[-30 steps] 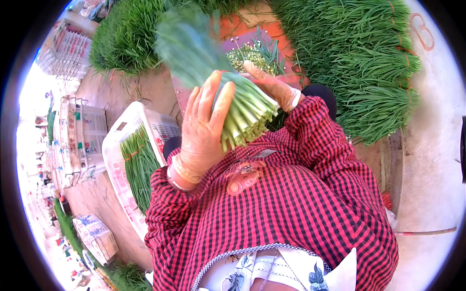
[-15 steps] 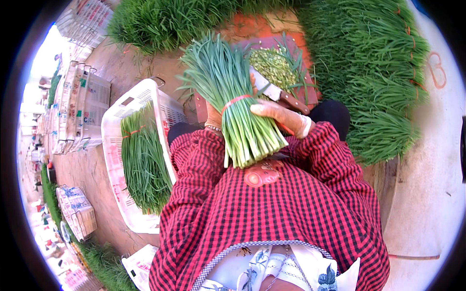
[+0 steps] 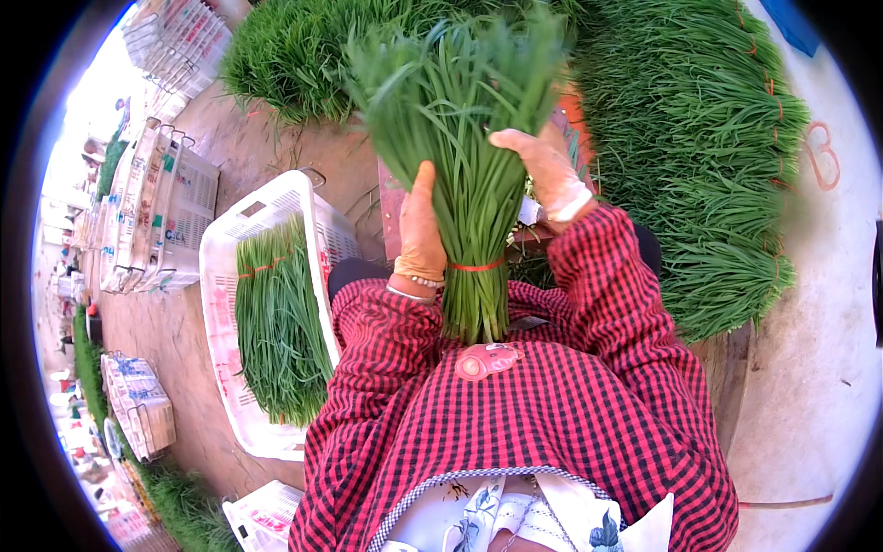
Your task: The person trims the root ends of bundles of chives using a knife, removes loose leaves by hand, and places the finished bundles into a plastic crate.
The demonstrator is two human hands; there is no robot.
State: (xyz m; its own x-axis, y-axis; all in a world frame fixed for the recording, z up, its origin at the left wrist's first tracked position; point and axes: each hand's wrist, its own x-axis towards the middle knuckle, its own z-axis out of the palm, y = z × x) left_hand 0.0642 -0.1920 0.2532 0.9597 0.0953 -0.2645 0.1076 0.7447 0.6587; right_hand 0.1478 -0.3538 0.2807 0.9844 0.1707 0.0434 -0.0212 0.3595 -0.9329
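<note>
A bunch of garlic chives [image 3: 476,216] stands upright in front of my chest, a red band round its pale stems and its leaves fanned out at the top, blurred. My left hand [image 3: 421,230] is gloved, with bracelets at the wrist, and clasps the bunch from the left just above the band. From the right, my gloved right hand [image 3: 549,173] grips the leaves higher up. Behind the bunch lies a reddish board [image 3: 391,210], mostly covered; the knife on it cannot be made out now.
To my left stands a white plastic crate [image 3: 221,368] with banded chives [image 3: 280,331] inside. Piles of chives lie ahead [image 3: 285,60] and to the right [image 3: 685,175]. Stacked crates [image 3: 156,216] are farther left. A pale ledge [image 3: 809,368] runs along the right.
The bunch has swung from a tilt to upright, its leaves spreading wider. My right hand has moved up from the stems to the leaves. My left hand now shows at the bunch's left side.
</note>
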